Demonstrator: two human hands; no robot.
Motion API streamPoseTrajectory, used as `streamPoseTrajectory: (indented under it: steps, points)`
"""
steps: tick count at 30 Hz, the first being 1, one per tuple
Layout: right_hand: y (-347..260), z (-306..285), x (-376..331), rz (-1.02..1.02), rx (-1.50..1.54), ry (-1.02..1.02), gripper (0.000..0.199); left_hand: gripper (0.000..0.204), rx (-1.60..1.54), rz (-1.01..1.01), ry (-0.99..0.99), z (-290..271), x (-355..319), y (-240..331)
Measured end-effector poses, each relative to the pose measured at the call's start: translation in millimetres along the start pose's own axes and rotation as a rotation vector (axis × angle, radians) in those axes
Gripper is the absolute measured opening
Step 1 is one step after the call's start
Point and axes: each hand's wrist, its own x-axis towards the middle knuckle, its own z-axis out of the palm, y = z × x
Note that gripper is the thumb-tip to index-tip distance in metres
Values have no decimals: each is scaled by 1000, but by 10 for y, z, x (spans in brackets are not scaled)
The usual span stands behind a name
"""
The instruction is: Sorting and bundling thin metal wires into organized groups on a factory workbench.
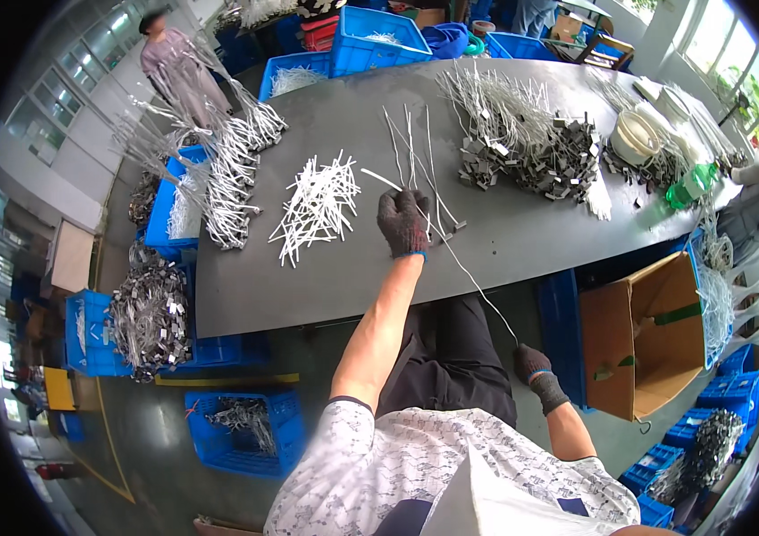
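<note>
The left hand point(403, 223) is pressing flat on white strips point(415, 161) on the grey table point(308, 277), covering their near ends. The right hand point(533, 364), below the table edge, is pinching a thin white cord point(473, 281); its fingertips are hard to see.

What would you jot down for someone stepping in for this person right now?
Left hand: gloved, pressed flat on a few white strips fanned out on the grey table.
Right hand: gloved, off the table edge, fingers pinching the end of one long thin strip that runs back under the left hand.
Loose white strip pile lies left of the hand; strips with metal clips are heaped farther right.
Done and left: cannot tell.
</note>
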Motion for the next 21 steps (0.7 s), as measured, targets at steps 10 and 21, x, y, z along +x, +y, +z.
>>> streamPoseTrajectory:
  steps: [10, 21]
  points:
    - [-415, -613, 148, -59, 646, -38, 36, 26, 463, -281, -419, -118, -391, -250]
    - [-1320, -1048, 1267, -376, 399, 707, 48, 28, 561, -425, -630, -255, -1219, -338]
